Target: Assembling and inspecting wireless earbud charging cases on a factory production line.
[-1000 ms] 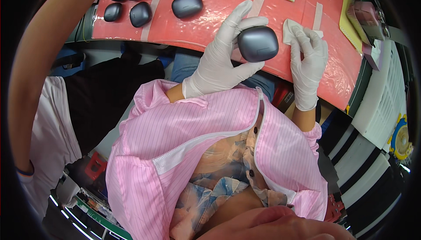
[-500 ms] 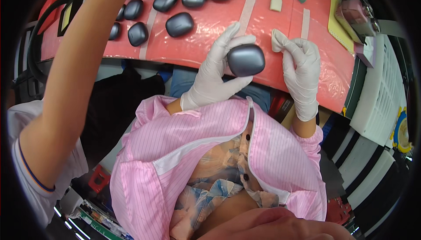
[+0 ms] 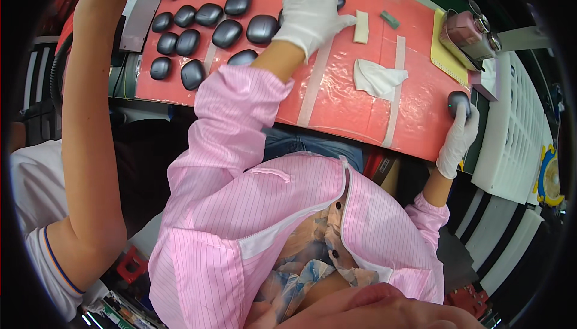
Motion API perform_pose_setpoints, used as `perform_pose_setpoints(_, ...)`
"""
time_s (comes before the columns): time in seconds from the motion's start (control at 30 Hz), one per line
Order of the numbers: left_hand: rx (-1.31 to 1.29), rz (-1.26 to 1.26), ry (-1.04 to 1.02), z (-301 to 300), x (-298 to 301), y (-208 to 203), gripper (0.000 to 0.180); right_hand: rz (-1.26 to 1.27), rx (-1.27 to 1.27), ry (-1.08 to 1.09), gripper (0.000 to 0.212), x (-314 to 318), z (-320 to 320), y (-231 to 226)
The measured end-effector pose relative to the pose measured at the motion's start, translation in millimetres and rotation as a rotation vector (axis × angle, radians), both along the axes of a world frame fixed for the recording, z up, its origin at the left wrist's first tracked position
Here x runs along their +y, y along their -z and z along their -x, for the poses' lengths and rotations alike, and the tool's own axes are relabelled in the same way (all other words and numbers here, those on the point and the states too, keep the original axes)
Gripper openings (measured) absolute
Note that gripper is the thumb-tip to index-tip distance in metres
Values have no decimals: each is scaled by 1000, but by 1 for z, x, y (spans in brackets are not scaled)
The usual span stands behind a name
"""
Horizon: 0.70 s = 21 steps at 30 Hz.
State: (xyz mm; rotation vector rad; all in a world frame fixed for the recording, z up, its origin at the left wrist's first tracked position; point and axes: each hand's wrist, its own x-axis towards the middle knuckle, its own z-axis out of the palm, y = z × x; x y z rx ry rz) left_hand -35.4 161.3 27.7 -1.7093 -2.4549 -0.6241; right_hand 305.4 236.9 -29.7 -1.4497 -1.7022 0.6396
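Observation:
My right hand [image 3: 460, 140], in a white glove, grips a dark grey rounded earbud case [image 3: 458, 103] by the table's right edge. A small green light shows on that case. My left hand [image 3: 309, 13], also gloved, reaches over the far part of the table with its thumb spread to the right. Another earbud case [image 3: 341, 0] peeks out beside its fingers, and I see nothing held in that hand. A crumpled white cloth [image 3: 378, 78] lies on the red mat [image 3: 345, 103] between my hands. Several more earbud cases [image 3: 227, 33] stand in loose rows at the left.
Beyond the cloth lie a cream strip [image 3: 360, 27] and a small green block [image 3: 390, 19]. A yellow notepad [image 3: 443, 58] and a metal holder with a pink bottle [image 3: 469, 33] occupy the right side. Another person's bare arm [image 3: 99, 118] extends along the left.
My left hand has let go of the case and moved to the far side. The case is now in my right hand at the table's right edge. The cloth has been put down.

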Motion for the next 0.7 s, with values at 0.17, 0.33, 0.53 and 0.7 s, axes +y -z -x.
perform_pose_setpoints(0.17,-928,-235,220,5,8,13,37,-512,-535,148,33,-4,0,7)
perform_pose_setpoints(0.33,-1945,-391,424,-31,-32,9,27,-82,295,-165,31,-44,47,-17)
perform_pose_setpoints(0.53,-1850,-309,234,-70,-88,10,32,88,443,-624,28,-88,132,-65)
perform_pose_setpoints(0.7,-1798,-352,178,-72,-105,11,36,409,588,-670,30,-91,149,-64)
